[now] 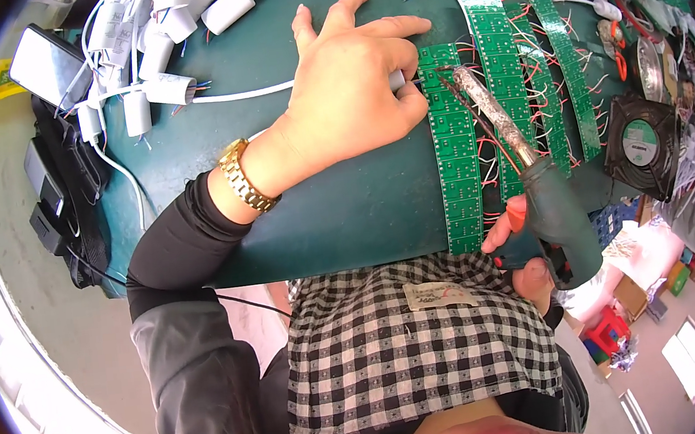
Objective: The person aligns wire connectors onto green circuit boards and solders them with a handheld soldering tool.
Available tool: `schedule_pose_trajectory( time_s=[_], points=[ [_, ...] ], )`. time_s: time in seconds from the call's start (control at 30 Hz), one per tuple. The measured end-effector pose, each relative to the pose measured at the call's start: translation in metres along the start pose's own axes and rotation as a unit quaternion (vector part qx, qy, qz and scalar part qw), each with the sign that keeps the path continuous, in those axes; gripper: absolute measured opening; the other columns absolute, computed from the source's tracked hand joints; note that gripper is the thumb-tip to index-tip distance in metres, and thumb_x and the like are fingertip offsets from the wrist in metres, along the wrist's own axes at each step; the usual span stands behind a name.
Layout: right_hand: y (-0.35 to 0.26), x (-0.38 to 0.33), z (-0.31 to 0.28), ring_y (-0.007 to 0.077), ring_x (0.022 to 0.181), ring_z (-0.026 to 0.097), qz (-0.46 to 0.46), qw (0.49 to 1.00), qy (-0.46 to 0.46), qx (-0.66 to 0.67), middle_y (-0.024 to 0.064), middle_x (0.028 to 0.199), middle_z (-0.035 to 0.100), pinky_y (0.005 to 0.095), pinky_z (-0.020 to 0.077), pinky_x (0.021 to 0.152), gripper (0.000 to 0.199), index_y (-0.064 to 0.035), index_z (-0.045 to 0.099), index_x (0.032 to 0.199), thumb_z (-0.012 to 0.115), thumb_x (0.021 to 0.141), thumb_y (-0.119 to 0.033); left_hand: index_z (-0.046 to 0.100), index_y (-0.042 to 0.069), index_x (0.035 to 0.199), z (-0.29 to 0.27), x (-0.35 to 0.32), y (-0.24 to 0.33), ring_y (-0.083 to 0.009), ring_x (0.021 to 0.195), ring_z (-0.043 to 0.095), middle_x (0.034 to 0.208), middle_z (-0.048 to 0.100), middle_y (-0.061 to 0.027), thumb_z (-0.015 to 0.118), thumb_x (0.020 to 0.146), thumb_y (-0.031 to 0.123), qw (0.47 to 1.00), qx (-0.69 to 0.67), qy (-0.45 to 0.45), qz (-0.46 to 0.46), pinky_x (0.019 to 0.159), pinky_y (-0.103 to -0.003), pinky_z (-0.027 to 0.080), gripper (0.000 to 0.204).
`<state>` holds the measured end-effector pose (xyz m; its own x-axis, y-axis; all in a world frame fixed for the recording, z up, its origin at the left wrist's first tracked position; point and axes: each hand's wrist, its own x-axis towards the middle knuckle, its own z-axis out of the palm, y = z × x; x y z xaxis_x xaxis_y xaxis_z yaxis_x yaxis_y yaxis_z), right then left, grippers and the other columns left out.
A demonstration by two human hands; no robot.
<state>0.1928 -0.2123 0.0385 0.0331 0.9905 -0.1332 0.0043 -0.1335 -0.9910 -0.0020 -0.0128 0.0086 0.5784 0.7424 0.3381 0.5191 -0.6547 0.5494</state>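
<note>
My left hand [350, 81], with a gold watch at the wrist, pinches the end of a white cable [399, 80] between thumb and forefinger. Its other fingers are spread. The cable end meets the left edge of a green circuit board panel [457, 155]. My right hand [530, 278] grips a soldering iron [556, 203] with a dark green handle, which hides much of the hand. The iron's scorched metal barrel slants up and left, its tip close to the panel beside my left fingertips. Whether the tip touches the board I cannot tell.
More green board panels [556, 68] with red and white wires lie to the right. White cylindrical pieces with cables [173, 87] are heaped at the far left, near a phone [50, 66]. A black fan [641, 144] stands at right, by a solder spool [650, 71].
</note>
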Motion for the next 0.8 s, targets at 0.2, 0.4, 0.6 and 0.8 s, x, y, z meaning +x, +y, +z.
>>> schedule_pose_trajectory(
  time_s=[0.2,0.4,0.6,0.8],
  points=[
    [-0.004,0.002,0.006,0.0140,0.067,0.054,0.002,1.000,0.024,-0.007,0.0075,0.079,0.058,0.0254,0.0416,0.058,0.062,0.0004,0.048,0.119,0.060,0.081,-0.047,0.053,0.007,0.063,0.002,-0.001,0.001,-0.0429,0.127,0.037,0.119,0.062,-0.0006,0.062,0.063,0.008,1.000,0.016,0.004,-0.003,0.093,-0.072,0.018,0.009],
    [0.000,-0.006,0.000,0.0167,0.065,0.056,0.052,0.997,0.033,-0.052,0.0093,0.078,0.055,0.0275,0.0449,0.053,0.080,0.0004,0.046,0.116,0.063,0.073,-0.065,0.056,0.007,0.059,0.002,-0.001,-0.002,-0.0448,0.125,0.037,0.120,0.060,-0.0014,0.061,0.062,0.011,0.999,0.024,0.021,0.015,0.089,-0.077,0.021,0.007],
    [-0.003,-0.004,0.005,0.0176,0.066,0.056,0.057,0.996,0.042,-0.046,0.0099,0.078,0.055,0.0281,0.0443,0.056,0.080,0.0003,0.044,0.117,0.064,0.073,-0.064,0.056,0.009,0.059,0.004,-0.002,-0.007,-0.0445,0.127,0.035,0.121,0.060,-0.0011,0.063,0.063,0.014,0.999,-0.037,0.035,0.010,0.090,-0.077,0.020,0.010],
    [-0.005,-0.011,-0.002,0.0180,0.068,0.056,0.099,0.994,0.039,-0.036,0.0114,0.082,0.054,0.0295,0.0472,0.059,0.082,0.0006,0.044,0.116,0.067,0.071,-0.063,0.059,0.008,0.061,-0.005,0.001,-0.002,-0.0426,0.128,0.034,0.121,0.060,-0.0004,0.064,0.065,0.014,1.000,-0.016,0.011,0.021,0.093,-0.075,0.021,0.009]
  ],
)
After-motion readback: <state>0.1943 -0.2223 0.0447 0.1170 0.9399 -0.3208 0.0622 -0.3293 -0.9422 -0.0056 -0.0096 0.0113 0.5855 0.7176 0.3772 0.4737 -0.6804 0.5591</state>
